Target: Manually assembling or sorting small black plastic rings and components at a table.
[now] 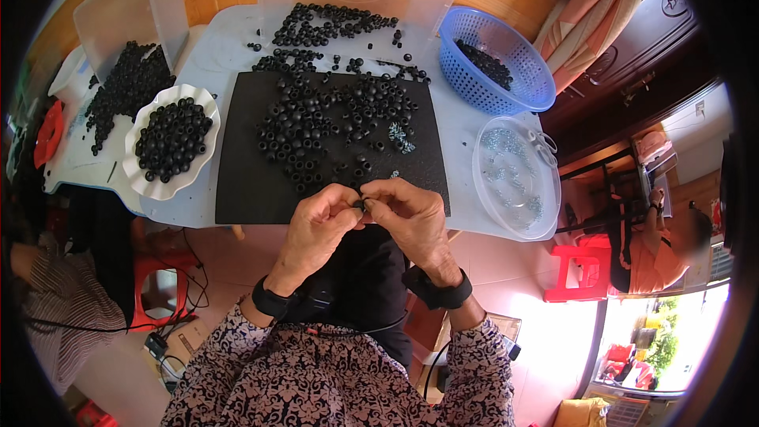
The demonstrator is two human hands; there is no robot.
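A small black ring [361, 205] is being pinched between both hands, left [316, 225] and right [411, 217], at the mat's [245, 190] six o'clock edge. Judged light, rubbery; best gripped by its rim.

Small black ring [361, 205] mostly finger-hidden

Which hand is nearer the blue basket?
Right. The right hand lies below and left of the blue basket; the left hand sits farther left, both pinching a small black ring.
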